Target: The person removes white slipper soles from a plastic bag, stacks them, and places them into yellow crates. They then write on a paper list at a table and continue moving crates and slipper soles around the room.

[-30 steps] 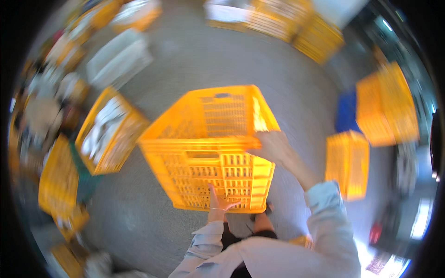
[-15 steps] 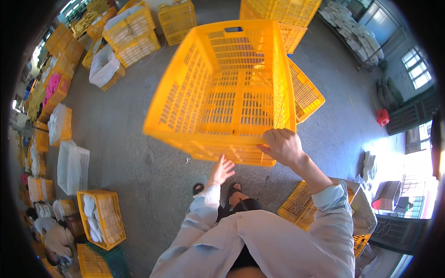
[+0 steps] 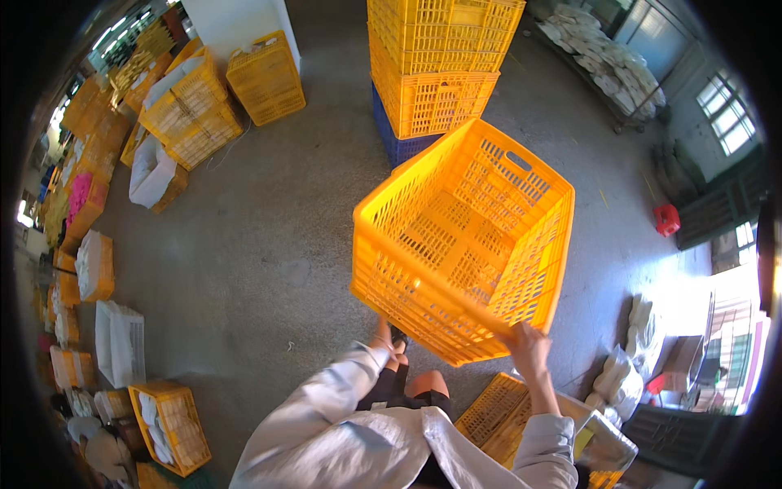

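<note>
A yellow slatted plastic crate (image 3: 456,248) with nothing in it hangs tilted in front of me, its open top facing up toward me. My right hand (image 3: 528,346) is closed round its near right rim. My left hand (image 3: 383,336) is at the crate's lower near left side; its fingers are hidden by the crate wall. Just beyond the crate rises a tall stack of yellow crates (image 3: 444,98), with a blue crate (image 3: 399,147) at its bottom. The held crate overlaps the stack in view, so I cannot tell whether they touch.
Another yellow crate (image 3: 493,411) lies near my right leg, beside a grey-white bin (image 3: 607,444). White-lined crates (image 3: 120,342) line the left side. A lone yellow crate (image 3: 267,81) stands by a white pillar (image 3: 236,28). A loaded cart (image 3: 599,61) and red stool (image 3: 666,220) are at right.
The crate has swung right and down in view and turned. My left hand, earlier with fingers spread below it, now goes under its side. The stack shows farther left.
</note>
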